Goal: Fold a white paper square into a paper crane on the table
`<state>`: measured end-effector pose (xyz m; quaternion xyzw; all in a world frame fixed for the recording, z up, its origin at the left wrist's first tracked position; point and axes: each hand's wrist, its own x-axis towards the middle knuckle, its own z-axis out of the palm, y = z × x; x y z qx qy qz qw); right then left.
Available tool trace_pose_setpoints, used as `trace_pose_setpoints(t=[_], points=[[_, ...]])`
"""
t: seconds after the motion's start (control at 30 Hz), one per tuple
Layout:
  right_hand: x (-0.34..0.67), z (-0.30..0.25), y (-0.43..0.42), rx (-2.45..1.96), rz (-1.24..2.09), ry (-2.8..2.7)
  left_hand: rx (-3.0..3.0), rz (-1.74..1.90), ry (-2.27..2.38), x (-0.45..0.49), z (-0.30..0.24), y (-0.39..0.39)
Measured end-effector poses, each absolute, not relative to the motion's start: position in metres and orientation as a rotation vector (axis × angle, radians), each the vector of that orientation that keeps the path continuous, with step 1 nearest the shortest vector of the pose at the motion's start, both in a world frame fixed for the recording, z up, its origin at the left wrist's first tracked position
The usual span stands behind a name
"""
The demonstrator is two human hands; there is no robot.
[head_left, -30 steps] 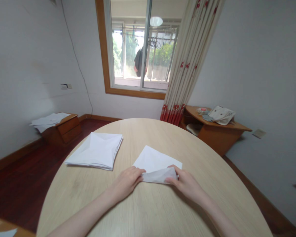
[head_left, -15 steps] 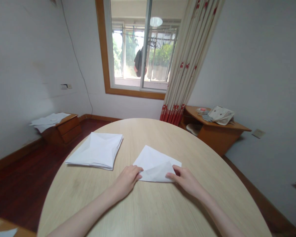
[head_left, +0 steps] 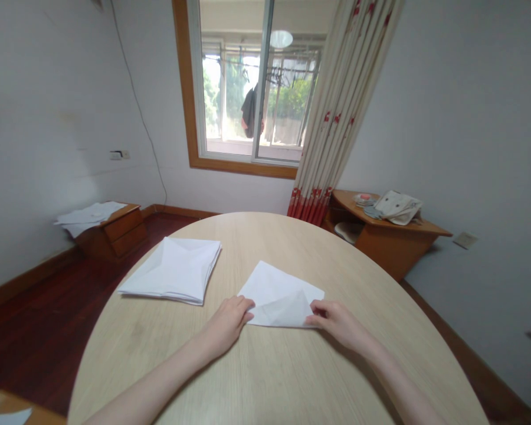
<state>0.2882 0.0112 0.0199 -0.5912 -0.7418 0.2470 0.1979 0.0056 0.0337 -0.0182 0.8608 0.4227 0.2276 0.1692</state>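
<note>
A folded sheet of white paper (head_left: 274, 289) lies on the round wooden table (head_left: 283, 372), with a creased flap turned up along its near side. My left hand (head_left: 233, 314) grips the paper's left corner, fingers on top and thumb at the near edge. At the right corner, my right hand (head_left: 334, 319) pinches the paper between thumb and curled fingers. A stack of folded white paper (head_left: 172, 268) rests on the table to the left, apart from both hands.
Beyond the table stand a drawer cabinet (head_left: 126, 227) with papers on it at the left and a corner desk (head_left: 393, 239) holding a bag at the right. A curtain (head_left: 336, 118) hangs beside the window. The table's curved edge surrounds the work.
My right hand has shifted slightly right along the flap toward the paper's right corner, its fingers more curled. My left hand stays at the left corner.
</note>
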Motion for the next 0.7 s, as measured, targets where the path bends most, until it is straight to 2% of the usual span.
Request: trace_pose_setpoints(t=[0.13,0.7], points=[[0.291,0.017,0.013,-1.674,0.725,-2.004,2.432,0.644,1.206,0.005,-0.018,0.034],[0.289,0.013,0.013,-1.778,0.397,-2.009,2.432,0.549,1.338,0.007,-0.009,0.031]])
